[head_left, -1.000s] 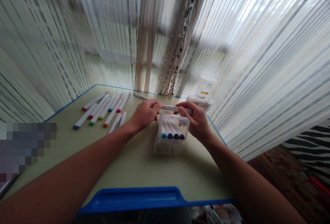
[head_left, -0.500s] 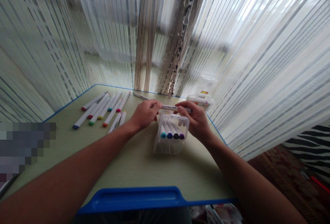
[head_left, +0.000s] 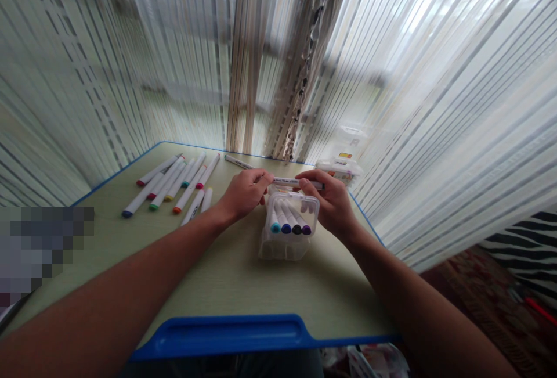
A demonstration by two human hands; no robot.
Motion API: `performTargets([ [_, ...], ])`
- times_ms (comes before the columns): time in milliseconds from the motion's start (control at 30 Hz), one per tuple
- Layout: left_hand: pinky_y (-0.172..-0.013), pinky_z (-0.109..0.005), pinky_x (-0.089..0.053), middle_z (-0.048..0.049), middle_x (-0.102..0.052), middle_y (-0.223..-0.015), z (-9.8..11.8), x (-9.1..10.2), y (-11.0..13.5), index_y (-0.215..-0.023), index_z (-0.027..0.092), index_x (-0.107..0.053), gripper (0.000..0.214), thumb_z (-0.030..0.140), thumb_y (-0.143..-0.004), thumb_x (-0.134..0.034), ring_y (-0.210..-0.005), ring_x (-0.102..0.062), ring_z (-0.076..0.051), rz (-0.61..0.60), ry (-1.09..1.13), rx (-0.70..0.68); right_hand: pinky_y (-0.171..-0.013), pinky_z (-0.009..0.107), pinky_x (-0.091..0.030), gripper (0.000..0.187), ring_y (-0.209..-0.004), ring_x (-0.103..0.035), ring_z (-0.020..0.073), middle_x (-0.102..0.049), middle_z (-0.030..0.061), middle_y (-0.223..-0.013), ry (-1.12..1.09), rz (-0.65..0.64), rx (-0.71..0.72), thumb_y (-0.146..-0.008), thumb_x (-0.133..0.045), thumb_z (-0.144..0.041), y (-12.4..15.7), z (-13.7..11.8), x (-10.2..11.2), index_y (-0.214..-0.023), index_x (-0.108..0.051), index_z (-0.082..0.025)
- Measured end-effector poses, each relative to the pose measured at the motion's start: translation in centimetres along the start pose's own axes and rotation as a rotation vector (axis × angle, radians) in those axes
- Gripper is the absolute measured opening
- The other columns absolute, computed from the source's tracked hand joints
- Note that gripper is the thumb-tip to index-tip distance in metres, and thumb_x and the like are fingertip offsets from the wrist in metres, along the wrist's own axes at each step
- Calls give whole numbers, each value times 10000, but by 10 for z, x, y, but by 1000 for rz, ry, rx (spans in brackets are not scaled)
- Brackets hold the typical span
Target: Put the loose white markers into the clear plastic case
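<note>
Spanning the gap between both hands, a white marker (head_left: 286,182) is held nearly level, lettering visible along its barrel. The left hand (head_left: 244,193) pinches one end between thumb and fingers; the right hand (head_left: 328,197) pinches the other likewise, its index finger laid along the far side. Whether any lower finger touches the clear box (head_left: 285,250) cannot be told. Said box stands on the table (head_left: 243,279), between the hands and just nearer the wearer than the fingertips; four capped markers (head_left: 286,228) lean in it, their turquoise, blue, black and purple caps facing the wearer. Left of the left fingers, loose markers (head_left: 145,194) lie in a cluster, caps in mixed colours, two of them close by the left wrist. Just beyond the left fingers lies a green-ended marker (head_left: 237,162), its nearer end hidden by the hand. Beyond the right fingers sits a second clear box (head_left: 340,170). Well nearer the wearer than either set of fingers, a blue trough (head_left: 235,333) edges the table
</note>
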State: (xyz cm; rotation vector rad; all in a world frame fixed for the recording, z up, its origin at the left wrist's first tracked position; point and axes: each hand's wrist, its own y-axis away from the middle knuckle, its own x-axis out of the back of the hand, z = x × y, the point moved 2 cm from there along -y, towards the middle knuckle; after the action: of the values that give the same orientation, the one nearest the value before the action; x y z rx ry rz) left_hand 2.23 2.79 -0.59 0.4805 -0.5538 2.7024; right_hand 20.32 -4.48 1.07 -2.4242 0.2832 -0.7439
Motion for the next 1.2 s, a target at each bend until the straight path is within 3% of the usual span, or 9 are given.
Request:
performTargets([
  [1200, -518, -251, -355, 2, -542, -588, 2, 1, 1, -629, 194, -528, 341, 448, -852, -483, -528, -498, -144, 0, -18, 15, -623, 268, -483, 201, -669, -648, 162, -724, 31, -770, 51, -11, 7, -940, -588, -327, 3, -2, -1, -938, -720, -174],
])
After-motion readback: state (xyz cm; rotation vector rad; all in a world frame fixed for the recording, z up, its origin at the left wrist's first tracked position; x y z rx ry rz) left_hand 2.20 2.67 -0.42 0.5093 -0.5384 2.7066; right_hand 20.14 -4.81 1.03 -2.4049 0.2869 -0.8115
